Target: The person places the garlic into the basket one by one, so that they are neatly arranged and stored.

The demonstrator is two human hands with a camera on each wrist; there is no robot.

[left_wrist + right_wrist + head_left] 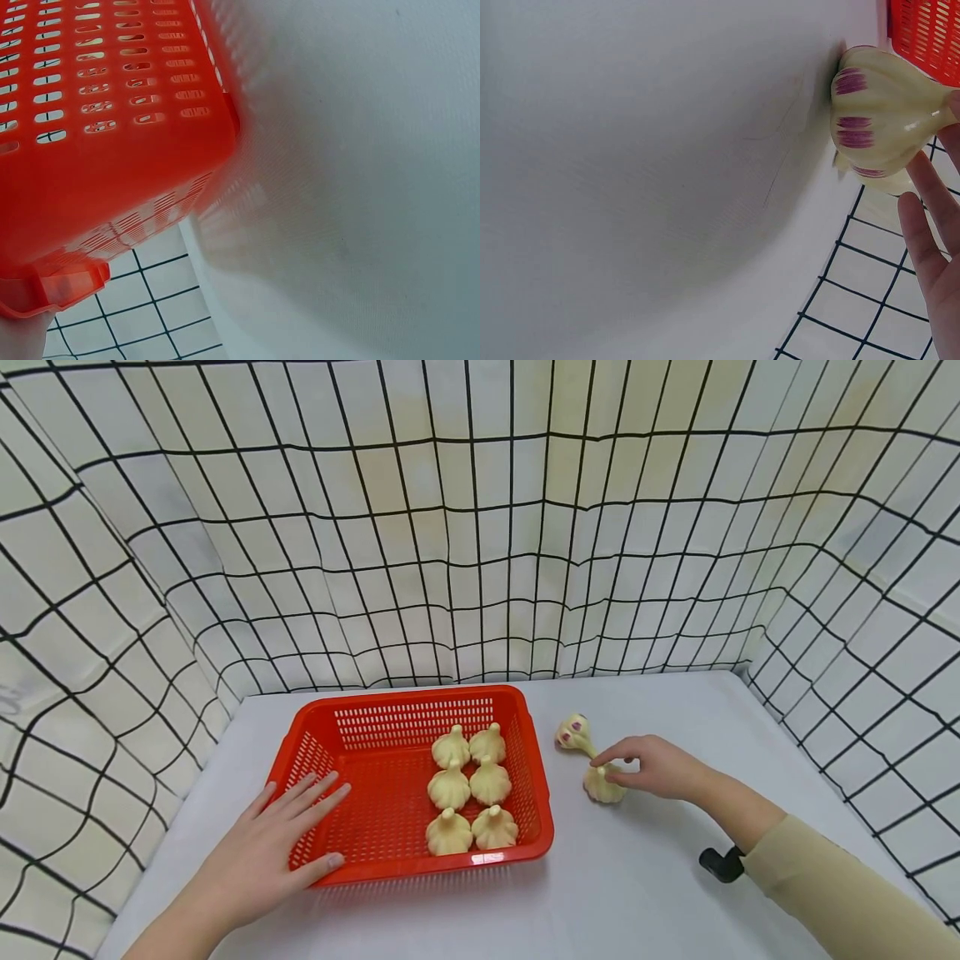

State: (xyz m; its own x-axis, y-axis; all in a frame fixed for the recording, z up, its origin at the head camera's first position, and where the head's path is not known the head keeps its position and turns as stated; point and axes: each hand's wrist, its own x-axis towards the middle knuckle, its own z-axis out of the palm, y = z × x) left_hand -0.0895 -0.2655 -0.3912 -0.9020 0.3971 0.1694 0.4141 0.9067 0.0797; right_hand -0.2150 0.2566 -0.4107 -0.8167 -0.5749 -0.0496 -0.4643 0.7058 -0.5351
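Observation:
My left hand (273, 852) lies spread over the near left corner of a red plastic basket (536, 777), thumb on the front rim. Several cream garlic bulbs (448, 789) stand stem-up in the basket's right half, arranged in two columns. To the right of the basket, my right hand (660, 768) pinches the stem of a garlic bulb (602, 787) at the table. Purple streaks mark that bulb (885, 112) in the right wrist view, where its stem meets the fingertips. Just behind it, another garlic bulb (573, 732) with purple marks lies on its side.
A white cloth covers the table (615, 885). Black netting (510, 527) over white sheets encloses the back and both sides. A black device (722, 864) sits at the right wrist. In the left wrist view, the basket's slotted wall (112, 172) stands beside the white surface.

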